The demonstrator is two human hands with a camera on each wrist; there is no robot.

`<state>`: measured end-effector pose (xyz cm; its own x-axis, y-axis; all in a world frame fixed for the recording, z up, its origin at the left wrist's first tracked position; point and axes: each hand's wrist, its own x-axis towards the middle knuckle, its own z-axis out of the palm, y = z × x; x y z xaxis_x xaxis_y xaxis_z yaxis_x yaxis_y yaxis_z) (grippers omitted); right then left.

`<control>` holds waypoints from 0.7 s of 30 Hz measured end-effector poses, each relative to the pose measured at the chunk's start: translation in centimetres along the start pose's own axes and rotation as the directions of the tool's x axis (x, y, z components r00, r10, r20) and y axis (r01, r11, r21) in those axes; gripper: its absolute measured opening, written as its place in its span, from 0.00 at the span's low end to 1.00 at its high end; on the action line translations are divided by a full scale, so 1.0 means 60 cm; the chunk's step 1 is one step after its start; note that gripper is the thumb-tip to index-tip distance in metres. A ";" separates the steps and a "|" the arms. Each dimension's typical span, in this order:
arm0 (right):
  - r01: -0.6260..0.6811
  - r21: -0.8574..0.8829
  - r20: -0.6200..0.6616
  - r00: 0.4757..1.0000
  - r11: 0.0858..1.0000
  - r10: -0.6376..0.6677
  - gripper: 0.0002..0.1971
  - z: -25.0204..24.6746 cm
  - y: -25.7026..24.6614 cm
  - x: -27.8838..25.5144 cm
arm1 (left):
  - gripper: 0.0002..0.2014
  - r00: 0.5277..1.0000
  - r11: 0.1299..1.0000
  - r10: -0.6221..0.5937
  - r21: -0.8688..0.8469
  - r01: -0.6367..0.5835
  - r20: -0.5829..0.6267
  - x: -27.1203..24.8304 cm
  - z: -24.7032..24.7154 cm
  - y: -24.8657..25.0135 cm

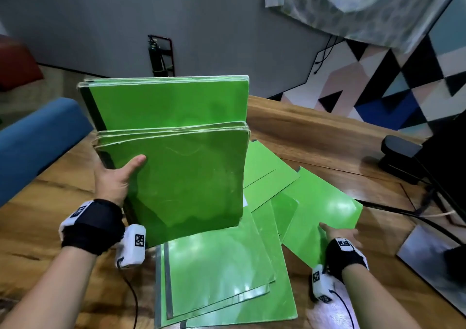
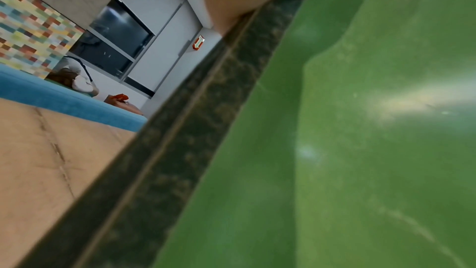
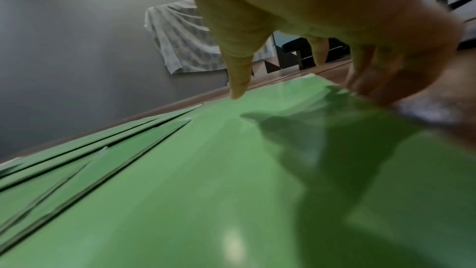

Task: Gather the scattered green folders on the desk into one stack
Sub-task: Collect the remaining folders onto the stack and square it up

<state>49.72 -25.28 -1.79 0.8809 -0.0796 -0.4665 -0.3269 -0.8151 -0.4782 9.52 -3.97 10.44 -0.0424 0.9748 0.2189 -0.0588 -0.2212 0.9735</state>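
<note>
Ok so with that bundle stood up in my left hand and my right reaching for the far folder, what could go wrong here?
1. The upright bundle is gripped by the left hand at one edge only; its two uneven groups could fan out or tip.
2. The right hand reaches the rightmost folder with spread fingers; the glossy cover may slide rather than lift.
3. The bundle's bottom edge rests on the loose folders and could shove them.

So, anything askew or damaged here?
The bundle the left hand holds upright is uneven: rear folders stick up above the front ones, edges frayed. Flat folders still lie fanned at angles.
</note>
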 end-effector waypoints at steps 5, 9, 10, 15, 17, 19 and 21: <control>-0.037 0.143 0.188 0.982 0.989 0.010 0.64 0.053 0.006 0.071 | 0.30 0.998 0.999 -0.048 0.016 0.048 -0.037 0.003 0.006 0.004; -0.048 0.276 0.245 0.969 0.960 -0.022 0.77 0.133 -0.016 0.080 | 0.59 0.993 0.995 -0.098 0.025 0.100 -0.065 0.009 0.001 -0.010; -0.040 0.274 0.290 0.956 0.961 -0.042 0.76 0.128 -0.032 0.018 | 0.61 0.992 0.994 -0.109 0.024 0.111 -0.063 0.009 0.002 -0.010; -0.026 0.259 0.379 0.922 0.965 -0.077 0.46 0.136 -0.059 -0.088 | 0.61 0.995 0.996 -0.092 0.020 0.092 -0.042 0.011 -0.005 -0.019; -0.051 0.278 0.417 0.906 0.959 -0.072 0.40 0.138 -0.059 -0.078 | 0.57 0.996 0.997 -0.078 0.010 0.079 -0.037 0.011 -0.007 -0.020; 0.003 0.279 0.424 0.897 0.960 -0.126 0.37 0.127 -0.060 -0.077 | 0.55 0.997 0.997 -0.072 0.026 0.073 -0.031 0.008 -0.008 -0.019; 0.049 0.316 0.358 0.919 0.947 -0.167 0.32 0.126 -0.062 -0.072 | 0.54 0.998 0.998 -0.062 0.024 0.062 -0.031 0.009 -0.008 -0.019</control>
<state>44.57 -17.55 -3.61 0.7414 0.2687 -0.6148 -0.3745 -0.5946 -0.7115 9.10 -3.18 9.39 -0.0694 0.9853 0.1564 -0.0377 -0.1592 0.9865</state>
